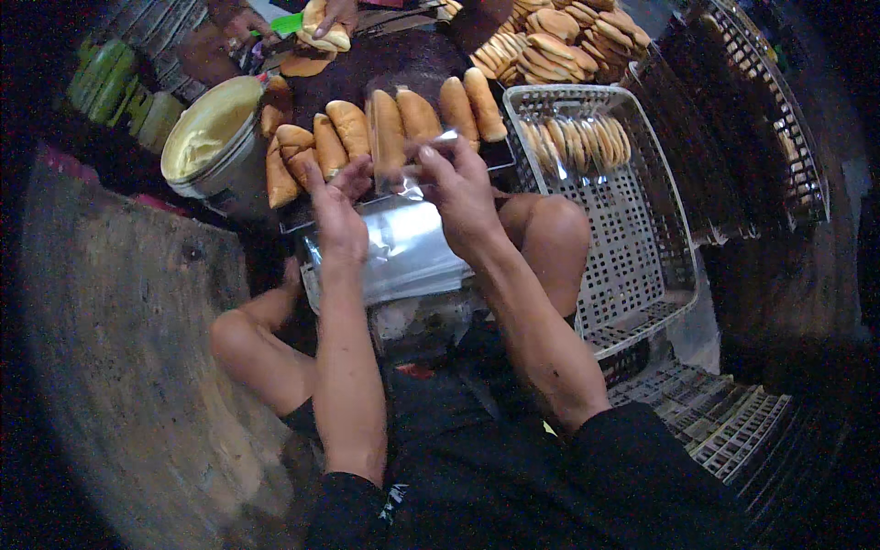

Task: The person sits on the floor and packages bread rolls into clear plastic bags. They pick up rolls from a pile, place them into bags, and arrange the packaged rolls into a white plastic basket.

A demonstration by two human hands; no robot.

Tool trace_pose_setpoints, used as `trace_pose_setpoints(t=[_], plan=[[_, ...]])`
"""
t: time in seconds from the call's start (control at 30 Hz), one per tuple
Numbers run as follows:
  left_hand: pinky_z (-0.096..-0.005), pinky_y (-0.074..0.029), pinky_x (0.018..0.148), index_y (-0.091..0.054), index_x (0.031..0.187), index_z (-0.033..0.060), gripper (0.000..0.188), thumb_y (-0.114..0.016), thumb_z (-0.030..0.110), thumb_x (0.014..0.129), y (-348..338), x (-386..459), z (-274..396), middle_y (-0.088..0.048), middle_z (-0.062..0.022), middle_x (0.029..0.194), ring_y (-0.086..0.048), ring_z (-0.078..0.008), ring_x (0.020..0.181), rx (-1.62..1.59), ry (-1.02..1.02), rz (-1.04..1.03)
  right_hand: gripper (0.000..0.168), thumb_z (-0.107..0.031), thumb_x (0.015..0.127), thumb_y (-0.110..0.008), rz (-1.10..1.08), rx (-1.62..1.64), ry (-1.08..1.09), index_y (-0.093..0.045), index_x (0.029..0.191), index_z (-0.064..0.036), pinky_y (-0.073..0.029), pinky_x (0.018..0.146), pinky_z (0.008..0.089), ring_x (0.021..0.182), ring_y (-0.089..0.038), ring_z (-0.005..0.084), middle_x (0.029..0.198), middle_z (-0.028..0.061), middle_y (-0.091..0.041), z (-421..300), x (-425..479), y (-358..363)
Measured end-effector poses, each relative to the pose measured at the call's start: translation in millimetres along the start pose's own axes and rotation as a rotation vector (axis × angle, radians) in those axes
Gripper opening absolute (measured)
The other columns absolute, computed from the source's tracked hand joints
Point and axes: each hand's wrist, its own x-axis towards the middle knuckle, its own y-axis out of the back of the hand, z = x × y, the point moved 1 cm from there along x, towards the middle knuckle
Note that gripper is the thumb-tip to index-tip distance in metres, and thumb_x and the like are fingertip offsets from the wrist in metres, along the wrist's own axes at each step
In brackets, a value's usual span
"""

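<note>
My right hand (462,185) pinches the edge of a clear plastic bag that holds an elongated bread roll (387,130). To its left, my left hand (340,206) has its fingers spread beside the lower end of the bag; whether it touches the bag is unclear. Several bread rolls (348,127) lie side by side on a dark tray in front of me. Below my hands is a stack of clear plastic bags (405,247), shiny under the light.
A bucket of pale cream (213,137) stands at the left. A plastic crate (619,254) at the right holds bagged flat breads (581,144). Behind it lies a heap of flat breads (557,48). Across from me, a co-worker's hands hold a green-handled tool (285,25) and split bread.
</note>
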Motion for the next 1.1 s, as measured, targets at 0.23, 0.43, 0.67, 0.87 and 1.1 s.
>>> trace_pose_setpoints(t=[0.23,0.43,0.67,0.87,1.1], plan=[[-0.0319,-0.039,0.086,-0.064,0.099,0.005,0.053,-0.036,0.05,0.094,-30.7,-41.3,9.0,-0.065,-0.008,0.089,-0.056,-0.015,0.084,0.758,0.4,-0.692,0.018,-0.007,0.09,-0.051,0.122,-0.021,0.045,-0.045,0.106,0.0,-0.057,0.07,0.032,0.085,-0.063,0.0211,0.096,0.0105,-0.057,17.7,-1.1,37.1],[-0.0303,-0.047,0.069,-0.059,0.097,0.001,0.033,-0.061,0.032,0.088,-3.4,11.2,-4.5,-0.062,-0.0086,0.095,-0.059,-0.0173,0.079,-0.282,-0.005,0.064,0.016,-0.01,0.089,-0.055,0.083,-0.091,-0.025,-0.049,0.101,-0.001,-0.056,0.062,0.0295,0.073,-0.064,0.02,0.091,0.0107,-0.058,5.9,-22.1,31.8],[-0.0251,-0.044,0.06,-0.063,0.082,0.0001,0.035,-0.073,0.033,0.078,68.9,31.6,2.7,-0.063,-0.0062,0.076,-0.057,-0.0127,0.066,0.215,-0.331,0.62,0.033,-0.028,0.083,-0.064,0.21,-1.25,0.444,-0.057,0.099,0.0,-0.05,0.078,0.0477,0.074,-0.063,0.0319,0.09,0.0128,-0.064,40.2,32.0,38.6],[-0.0239,-0.047,0.056,-0.057,0.107,0.0053,0.058,-0.052,0.059,0.085,115.3,6.4,12.0,-0.065,-0.0048,0.09,-0.063,-0.0135,0.074,-0.344,-0.145,0.589,0.036,-0.031,0.072,-0.07,0.551,-1.697,0.669,-0.063,0.092,-0.002,-0.036,0.094,0.0561,0.092,-0.062,0.0335,0.088,0.0159,-0.066,59.5,75.7,61.4],[-0.0374,-0.052,0.081,-0.043,0.128,-0.0017,0.073,-0.038,0.061,0.09,76.1,23.4,32.4,-0.048,-0.0135,0.13,-0.05,-0.0316,0.116,0.155,-0.315,0.36,0.055,-0.034,0.076,-0.067,0.167,-0.534,0.034,-0.055,0.118,0.0,-0.047,0.081,0.0351,0.092,-0.06,0.0237,0.103,0.0127,-0.063,-43.8,57.8,134.5]])
